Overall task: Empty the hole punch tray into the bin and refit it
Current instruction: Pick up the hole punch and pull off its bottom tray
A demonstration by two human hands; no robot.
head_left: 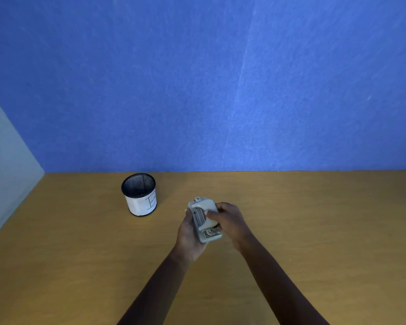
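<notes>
A blue wall (197, 78) backs the wooden desk (314, 231), bare and wide on each side. The bin (140, 195) stands upright left of the punch (205, 220). The left hand (189, 235) cradles the punch from below, above mid-desk; the right hand (230, 220) curls fingers over its top.

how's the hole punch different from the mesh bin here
The hole punch is pale grey and elongated; the mesh bin is a black round cylinder with a white paper label around it. The punch is held above the desk between the left hand and right hand; the bin stands upright on the desk, untouched, to the left and farther back. The bin is open at the top.
</notes>
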